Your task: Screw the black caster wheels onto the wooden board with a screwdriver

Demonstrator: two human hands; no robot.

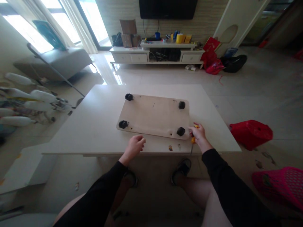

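A pale rectangular board [153,116] with rounded corners lies on the white table [90,126]. Black casters stand up at its corners, one at the near right [181,131] and one at the near left [123,124]. My right hand [200,135] is closed around an orange-and-yellow screwdriver [193,139] beside the board's near right corner, the shaft pointing down toward me. My left hand [135,145] hovers in front of the board's near edge, fingers curled together; anything inside them is hidden. Small metal bits [170,148] lie near the table's front edge.
On the right floor are a red stool [252,134] and a pink basket [281,186]. A low white cabinet [139,58] with boxes and tools stands by the far wall. White bottle-like objects [42,96] are heaped at the left, near a grey bench [56,63].
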